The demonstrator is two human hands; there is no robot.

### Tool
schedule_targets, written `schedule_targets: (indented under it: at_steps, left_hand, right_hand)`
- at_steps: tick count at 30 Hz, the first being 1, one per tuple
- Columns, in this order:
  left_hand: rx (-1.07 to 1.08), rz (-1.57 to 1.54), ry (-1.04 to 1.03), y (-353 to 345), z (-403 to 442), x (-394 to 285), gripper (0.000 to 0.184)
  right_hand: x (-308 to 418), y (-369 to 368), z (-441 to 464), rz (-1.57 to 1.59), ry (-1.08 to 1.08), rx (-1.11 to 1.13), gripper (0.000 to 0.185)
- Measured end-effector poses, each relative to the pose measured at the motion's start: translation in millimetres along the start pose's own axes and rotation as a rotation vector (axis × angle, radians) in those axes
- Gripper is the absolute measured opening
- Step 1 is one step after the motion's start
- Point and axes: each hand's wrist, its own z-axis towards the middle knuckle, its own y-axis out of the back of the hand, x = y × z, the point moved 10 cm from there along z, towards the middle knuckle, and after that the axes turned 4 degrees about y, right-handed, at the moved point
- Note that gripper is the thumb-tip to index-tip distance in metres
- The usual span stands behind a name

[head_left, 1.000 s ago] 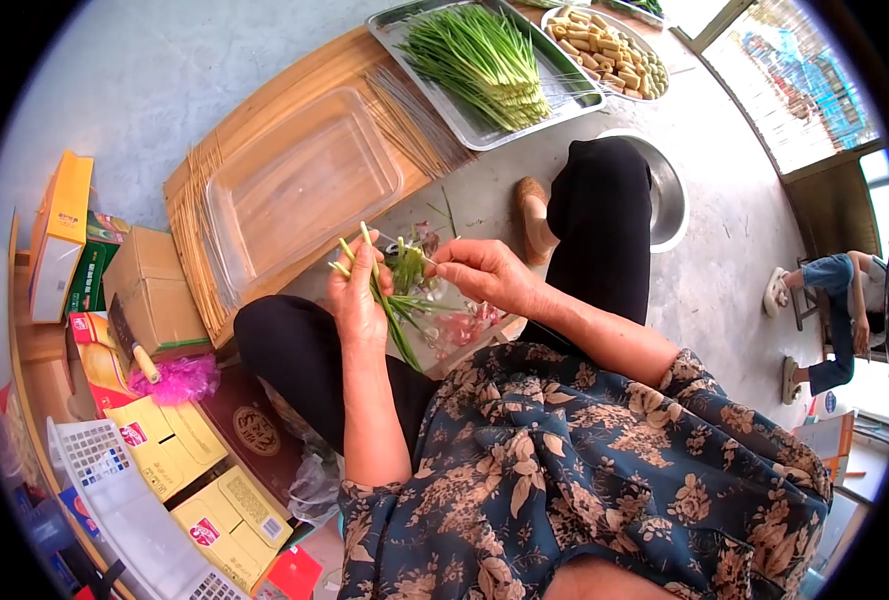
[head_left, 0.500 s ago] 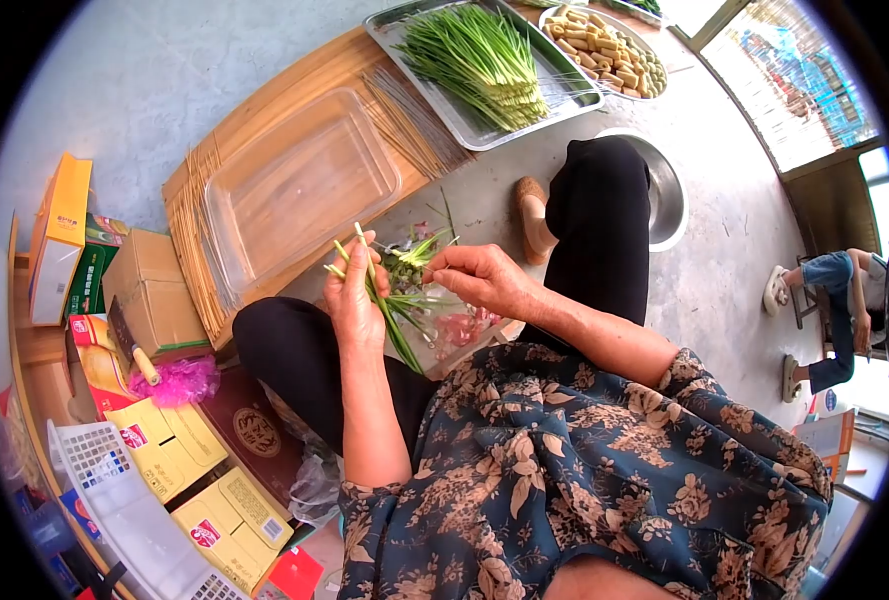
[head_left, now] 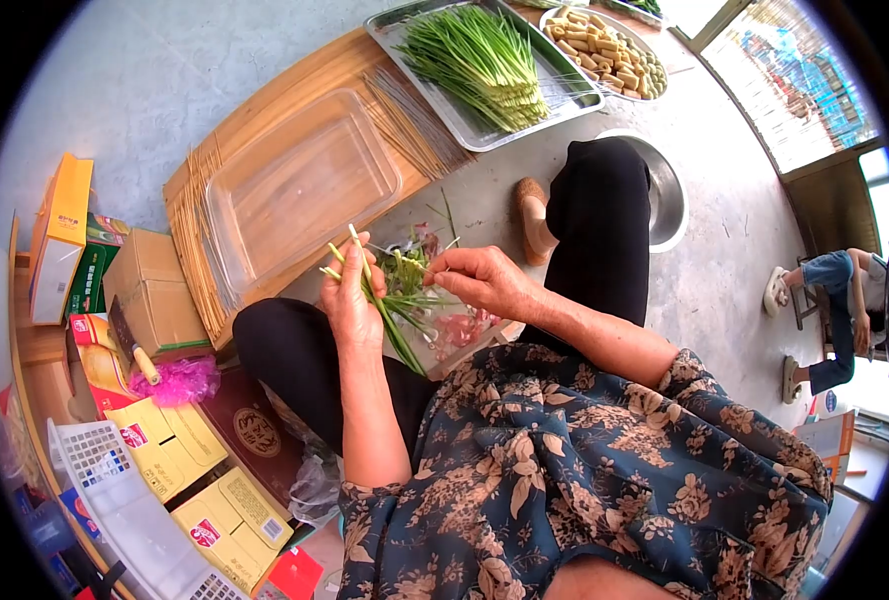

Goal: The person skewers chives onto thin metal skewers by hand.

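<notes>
My left hand (head_left: 353, 305) is closed around a few green chive stalks (head_left: 397, 338). Their cut pale ends stick up past the fingertips and the leaves hang down below the hand. Facing it, my right hand (head_left: 483, 282) pinches thumb against forefinger on a thin pale-green strip (head_left: 411, 262), apparently a piece of chive leaf. Between and beyond my hands lies a loose heap of green trimmings (head_left: 401, 275), partly hidden by them. A large bundle of chives (head_left: 480, 65) rests in a metal tray (head_left: 455, 118) at the top.
A clear plastic tub (head_left: 300, 190) sits on a wooden board (head_left: 180, 195) among thin sticks (head_left: 405, 125). Farther off is a plate of tan rolled pieces (head_left: 605, 55). A metal basin (head_left: 670, 195) stands beyond my knee. Boxes (head_left: 155, 290) crowd the left; another person (head_left: 845, 310) sits right.
My left hand has shifted slightly left with the stalks. The leafy light-green tuft near my right fingertips no longer shows; a narrow strip is there now.
</notes>
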Motion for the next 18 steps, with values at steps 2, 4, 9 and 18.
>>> schedule_targets:
  at_steps: [2, 4, 9, 18]
  left_hand:
    - [-0.009, -0.001, 0.003, 0.4, -0.5, -0.3, 0.026]
    - [-0.006, -0.008, 0.0, 0.5, -0.3, -0.5, 0.026]
    - [-0.036, -0.035, -0.007, 1.0, -1.1, -3.1, 0.026]
    - [-0.025, 0.037, -0.038, 7.4, 1.9, -4.1, 0.025]
  right_hand:
    - [-1.4, -0.3, 0.0, -0.005, -0.003, 0.003, 0.016]
    - [-4.2, -1.2, -0.1, -0.01, -0.006, 0.006, 0.016]
    - [-1.6, -0.6, 0.3, -0.012, 0.049, -0.012, 0.016]
    - [3.1, 0.4, 0.0, -0.034, 0.004, 0.032, 0.017]
